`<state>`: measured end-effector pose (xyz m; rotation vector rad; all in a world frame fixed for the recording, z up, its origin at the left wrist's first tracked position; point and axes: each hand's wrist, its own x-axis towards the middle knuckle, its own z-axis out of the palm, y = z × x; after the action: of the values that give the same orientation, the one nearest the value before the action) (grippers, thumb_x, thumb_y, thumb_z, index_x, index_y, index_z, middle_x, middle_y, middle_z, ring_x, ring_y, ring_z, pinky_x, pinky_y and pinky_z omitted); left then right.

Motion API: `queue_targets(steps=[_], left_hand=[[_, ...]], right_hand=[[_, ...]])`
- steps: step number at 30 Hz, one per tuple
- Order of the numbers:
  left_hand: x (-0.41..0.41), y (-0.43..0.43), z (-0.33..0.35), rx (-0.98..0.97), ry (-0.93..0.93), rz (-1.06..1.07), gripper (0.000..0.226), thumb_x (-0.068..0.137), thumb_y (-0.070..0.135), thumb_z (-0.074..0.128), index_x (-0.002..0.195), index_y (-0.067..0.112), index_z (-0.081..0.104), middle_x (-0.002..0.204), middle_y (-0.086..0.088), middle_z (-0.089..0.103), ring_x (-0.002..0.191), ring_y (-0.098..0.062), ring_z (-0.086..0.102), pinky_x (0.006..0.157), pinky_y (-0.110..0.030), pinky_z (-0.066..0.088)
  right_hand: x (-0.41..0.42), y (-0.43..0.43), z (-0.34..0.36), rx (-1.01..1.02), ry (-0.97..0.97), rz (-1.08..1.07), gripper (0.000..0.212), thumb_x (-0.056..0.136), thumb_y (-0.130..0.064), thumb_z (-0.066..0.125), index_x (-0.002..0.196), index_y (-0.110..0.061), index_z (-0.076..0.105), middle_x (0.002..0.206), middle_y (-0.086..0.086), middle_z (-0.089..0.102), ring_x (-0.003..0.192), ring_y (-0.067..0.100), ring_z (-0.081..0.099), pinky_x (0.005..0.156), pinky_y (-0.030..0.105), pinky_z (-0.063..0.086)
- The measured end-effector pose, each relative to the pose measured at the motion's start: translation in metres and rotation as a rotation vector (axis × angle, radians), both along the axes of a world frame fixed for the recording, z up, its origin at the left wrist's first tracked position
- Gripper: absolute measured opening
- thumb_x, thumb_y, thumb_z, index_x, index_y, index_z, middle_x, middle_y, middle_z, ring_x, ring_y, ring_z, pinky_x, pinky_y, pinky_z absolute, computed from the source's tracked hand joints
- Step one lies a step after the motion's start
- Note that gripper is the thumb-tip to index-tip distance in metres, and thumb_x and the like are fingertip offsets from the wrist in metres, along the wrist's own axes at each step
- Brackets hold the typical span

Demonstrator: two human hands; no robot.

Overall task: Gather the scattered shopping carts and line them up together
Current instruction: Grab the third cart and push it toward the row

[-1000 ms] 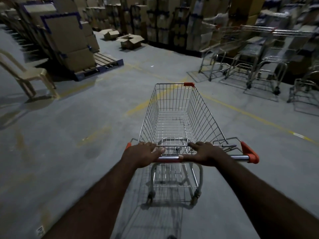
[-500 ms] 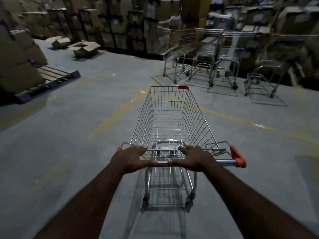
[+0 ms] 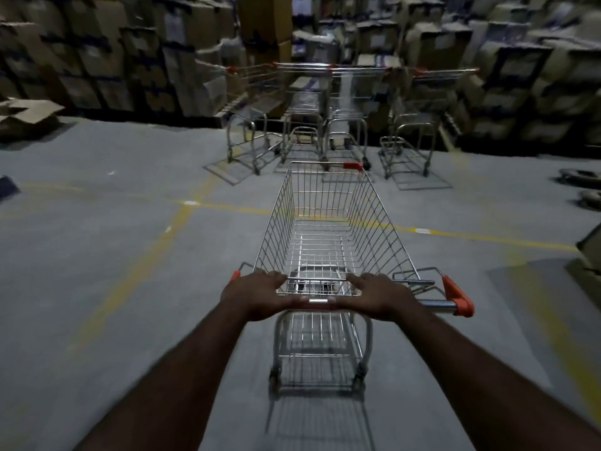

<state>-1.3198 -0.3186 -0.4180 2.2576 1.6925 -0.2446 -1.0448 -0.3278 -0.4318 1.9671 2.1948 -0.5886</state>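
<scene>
- Left hand (image 3: 257, 296): wrapped over the handle bar (image 3: 320, 301) of the held cart (image 3: 325, 222), toward the bar's left end. The fingers are curled over the top and the thumb lies along the bar, pointing inward.
- Right hand (image 3: 379, 296): gripping the same bar just right of its middle, with fingers curled over and the thumb pointing inward. The two thumb tips are near each other, with a short bare stretch of bar between them.
- Orange end cap (image 3: 458, 296): on the right end of the bar, outboard of the right hand and not touched by it.
- Held cart: a bare wire basket standing upright on its wheels on the grey floor (image 3: 97, 288), directly ahead of the person, with its nose pointing away.
- Yellow floor lines (image 3: 227, 208): one runs crosswise beneath the held cart's basket, and another runs off to the cart's left.
- Parked carts (image 3: 325, 102): four as far as the blur allows, standing side by side just beyond the held cart's nose. Their handles face it and they are apart from it. The rightmost stands slightly off from the other three.
- Open carton (image 3: 29, 115): lying on the floor far to the held cart's left.
- Stacked cardboard boxes (image 3: 130, 60): a wall of them behind the parked carts, running across the whole far side.
</scene>
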Motion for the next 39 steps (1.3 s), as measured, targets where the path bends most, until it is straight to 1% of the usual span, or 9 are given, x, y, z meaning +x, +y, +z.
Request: queue_targets(steps=[6,9,13,18,22,25,28,35,39], left_hand=[[0.030,0.118,0.001,-0.006,-0.015,-0.151,0.116,0.059,0.102,0.008,0.155,0.039,0.024,0.162,0.010,0.028,0.151,-0.016,0.022,0.119,-0.062,0.009],[0.048,0.172,-0.002,-0.002,-0.016,-0.202,0.115,0.060,0.103,0.010,0.155,0.039,0.024,0.163,0.011,0.027,0.151,-0.015,0.021,0.118,-0.063,0.009],[0.087,0.249,-0.006,0.004,-0.001,-0.264,0.110,0.065,0.102,0.015,0.154,0.040,0.027,0.162,0.012,0.028,0.150,-0.012,0.022,0.119,-0.061,0.009],[0.157,0.344,-0.007,0.034,-0.008,-0.306,0.110,0.065,0.102,0.015,0.153,0.040,0.031,0.161,0.015,0.029,0.149,-0.011,0.023,0.119,-0.058,0.008],[0.223,0.415,-0.004,0.031,-0.013,-0.331,0.119,0.056,0.106,0.008,0.153,0.040,0.031,0.161,0.016,0.028,0.150,-0.009,0.022,0.120,-0.057,0.007],[0.268,0.463,-0.002,0.024,-0.017,-0.340,0.113,0.060,0.104,0.013,0.152,0.042,0.031,0.161,0.017,0.029,0.149,-0.009,0.023,0.120,-0.058,0.008],[0.311,0.506,0.000,0.012,-0.005,-0.374,0.106,0.067,0.101,0.017,0.152,0.040,0.032,0.160,0.016,0.030,0.149,-0.009,0.023,0.119,-0.058,0.008],[0.400,0.613,-0.003,0.009,-0.017,-0.428,0.109,0.064,0.103,0.017,0.152,0.039,0.033,0.159,0.016,0.033,0.148,-0.008,0.025,0.118,-0.058,0.010],[0.456,0.687,-0.006,0.027,-0.017,-0.472,0.111,0.063,0.103,0.016,0.151,0.040,0.035,0.159,0.016,0.033,0.147,-0.008,0.027,0.118,-0.057,0.011]], right_hand=[[0.023,0.078,-0.001,0.030,-0.016,-0.147,0.130,0.050,-0.111,0.013,0.156,-0.037,0.029,0.160,0.004,0.038,0.144,0.031,0.037,0.112,0.057,0.036],[0.039,0.113,0.000,0.045,-0.014,-0.209,0.129,0.050,-0.111,0.014,0.156,-0.039,0.030,0.158,0.002,0.040,0.142,0.031,0.039,0.110,0.055,0.038],[0.070,0.168,0.002,0.046,-0.019,-0.277,0.134,0.046,-0.112,0.012,0.155,-0.037,0.031,0.159,0.003,0.040,0.142,0.032,0.039,0.111,0.055,0.037],[0.134,0.251,-0.003,0.066,-0.043,-0.324,0.132,0.048,-0.111,0.011,0.155,-0.037,0.032,0.155,0.004,0.045,0.138,0.033,0.044,0.107,0.054,0.041],[0.196,0.315,-0.004,0.067,-0.043,-0.363,0.130,0.050,-0.111,0.011,0.155,-0.038,0.031,0.155,0.005,0.044,0.137,0.033,0.045,0.107,0.054,0.041],[0.238,0.357,-0.003,0.058,-0.031,-0.402,0.128,0.052,-0.110,0.015,0.156,-0.038,0.029,0.160,0.004,0.038,0.142,0.033,0.040,0.110,0.055,0.038],[0.277,0.395,-0.001,0.048,-0.031,-0.433,0.130,0.051,-0.111,0.016,0.155,-0.036,0.032,0.161,0.003,0.037,0.142,0.032,0.039,0.110,0.054,0.038],[0.356,0.486,0.002,0.067,-0.051,-0.474,0.131,0.048,-0.111,0.013,0.150,-0.034,0.042,0.155,0.005,0.045,0.137,0.033,0.045,0.108,0.051,0.041],[0.406,0.552,0.002,0.074,-0.080,-0.491,0.124,0.055,-0.109,0.014,0.149,-0.033,0.043,0.150,0.005,0.050,0.134,0.033,0.047,0.105,0.050,0.043]])
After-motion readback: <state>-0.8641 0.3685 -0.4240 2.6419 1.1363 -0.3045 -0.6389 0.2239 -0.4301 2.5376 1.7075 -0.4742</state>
